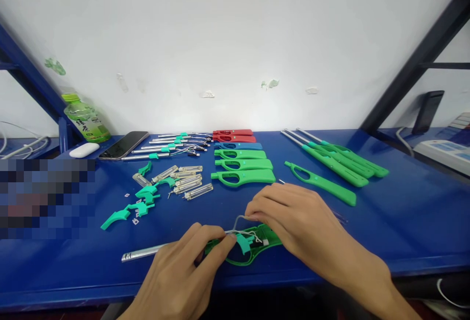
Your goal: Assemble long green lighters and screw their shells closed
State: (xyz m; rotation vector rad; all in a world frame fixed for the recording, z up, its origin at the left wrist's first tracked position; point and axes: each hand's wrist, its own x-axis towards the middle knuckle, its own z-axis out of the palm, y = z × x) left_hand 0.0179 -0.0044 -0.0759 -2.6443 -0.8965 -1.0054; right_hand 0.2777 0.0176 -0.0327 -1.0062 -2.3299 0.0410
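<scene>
An opened green lighter shell [270, 234] lies near the table's front edge, with a teal trigger [243, 243], a black part and thin wires inside. From its left end a silver metal tube [141, 253] sticks out. My left hand [187, 266] is closed at the shell's left part, thumb and index fingertips pinched at the wires beside the trigger. Above the shell, my right hand [293, 217] pinches a grey wire [239, 219] that curves up from the shell. The right palm hides the shell's right end.
Behind lie green shell halves [246, 177], red ones [235, 138], clear fuel tanks [199, 191], loose teal triggers [116, 217] and tubes with wires [150, 156]. Lighters with rods [338, 165] lie at right. A phone [125, 145] and bottle [87, 120] stand back left.
</scene>
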